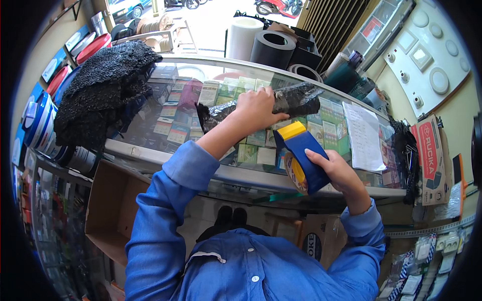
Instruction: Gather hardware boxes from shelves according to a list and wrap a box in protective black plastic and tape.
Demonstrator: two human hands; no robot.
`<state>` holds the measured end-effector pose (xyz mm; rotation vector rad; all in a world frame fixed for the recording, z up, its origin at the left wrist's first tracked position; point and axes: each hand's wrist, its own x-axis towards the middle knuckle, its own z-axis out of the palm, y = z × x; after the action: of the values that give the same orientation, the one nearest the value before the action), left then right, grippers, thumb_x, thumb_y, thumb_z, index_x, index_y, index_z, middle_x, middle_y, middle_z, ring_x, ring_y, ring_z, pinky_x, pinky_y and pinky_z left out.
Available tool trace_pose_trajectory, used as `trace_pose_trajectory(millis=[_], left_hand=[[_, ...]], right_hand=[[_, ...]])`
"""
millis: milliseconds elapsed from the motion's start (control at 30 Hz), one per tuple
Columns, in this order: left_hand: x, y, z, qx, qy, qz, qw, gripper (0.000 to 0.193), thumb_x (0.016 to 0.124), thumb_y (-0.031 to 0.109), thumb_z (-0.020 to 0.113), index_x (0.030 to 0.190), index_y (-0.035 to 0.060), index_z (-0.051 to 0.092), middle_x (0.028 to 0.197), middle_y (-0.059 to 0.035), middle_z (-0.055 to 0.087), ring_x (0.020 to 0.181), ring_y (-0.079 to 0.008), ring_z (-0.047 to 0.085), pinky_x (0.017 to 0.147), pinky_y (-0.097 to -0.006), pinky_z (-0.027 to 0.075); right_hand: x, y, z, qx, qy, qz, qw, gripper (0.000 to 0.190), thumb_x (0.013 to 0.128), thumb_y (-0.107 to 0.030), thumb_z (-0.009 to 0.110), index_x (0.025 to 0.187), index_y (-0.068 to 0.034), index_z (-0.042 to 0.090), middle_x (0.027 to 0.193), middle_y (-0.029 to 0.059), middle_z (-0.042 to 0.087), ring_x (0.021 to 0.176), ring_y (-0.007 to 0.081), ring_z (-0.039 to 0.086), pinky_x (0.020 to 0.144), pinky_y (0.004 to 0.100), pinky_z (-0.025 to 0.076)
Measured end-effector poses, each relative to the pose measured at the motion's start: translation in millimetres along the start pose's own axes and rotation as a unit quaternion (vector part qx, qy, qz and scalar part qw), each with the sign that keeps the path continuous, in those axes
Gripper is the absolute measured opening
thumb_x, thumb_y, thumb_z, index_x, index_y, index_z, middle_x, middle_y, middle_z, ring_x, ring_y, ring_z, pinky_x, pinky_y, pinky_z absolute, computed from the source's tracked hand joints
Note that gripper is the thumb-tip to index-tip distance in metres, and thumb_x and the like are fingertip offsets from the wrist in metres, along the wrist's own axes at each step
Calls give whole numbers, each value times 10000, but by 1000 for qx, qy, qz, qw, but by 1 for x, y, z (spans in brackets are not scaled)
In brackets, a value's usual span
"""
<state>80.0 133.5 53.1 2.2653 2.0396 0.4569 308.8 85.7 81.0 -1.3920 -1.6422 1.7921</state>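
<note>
A long bundle in shiny black plastic wrap (299,98) lies across the glass top of a display counter (130,150). My left hand (258,106) rests over the middle of the bundle and grips it from above. Raised near the counter's front edge, my right hand (335,169) holds a blue and yellow tape dispenser (314,161) with a tape roll in it. The dispenser's yellow end points towards the bundle but stays apart from it. My left hand hides part of the bundle's middle.
Black bubble wrap (101,94) drapes over the counter's left end. Papers with handwriting (363,135) lie at the right. Large rolls of sheet material (273,49) stand behind the counter. An open cardboard box (113,203) sits below left, and a printed carton (429,161) stands at the far right.
</note>
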Motion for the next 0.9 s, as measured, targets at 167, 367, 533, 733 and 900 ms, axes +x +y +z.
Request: trace_pose_trajectory(millis=[167,367,533,733,900], left_hand=[[13,4,-9,-68,199,-1,978,755,748,597,595,1085,-67,469,936,-214,601,896,-354,602,726,-437,492],[26,28,-55,68,446,53,891,677,737,518,644,1078,-40,470,915,-122,532,797,-265,553,679,-365,458],[36,25,-83,131,562,53,815,704,742,530,640,1110,-40,454,918,-124,516,797,-272,543,667,-351,466],[27,69,-119,-43,587,145,795,708,746,521,661,1067,-66,427,890,-185,537,777,-335,556,703,-414,456],[30,31,-107,-435,241,30,867,782,692,497,735,1069,-116,427,992,-219,581,898,-278,615,779,-338,480]], right_hand=[[21,-14,-5,-271,130,-137,944,493,821,-430,615,872,60,633,714,117,632,642,144,601,619,268,472],[25,-71,-13,-276,196,-253,906,468,809,-423,624,758,41,649,549,75,594,499,131,575,477,248,424],[30,-99,3,-333,311,-368,811,458,797,-384,648,694,62,643,561,143,614,500,190,621,479,287,460],[82,-70,-12,-433,502,-250,706,507,762,-486,625,790,20,652,706,222,639,684,367,644,616,430,521],[75,-38,-25,-462,494,-199,710,494,777,-502,612,789,-9,651,685,180,644,673,345,648,600,422,518]])
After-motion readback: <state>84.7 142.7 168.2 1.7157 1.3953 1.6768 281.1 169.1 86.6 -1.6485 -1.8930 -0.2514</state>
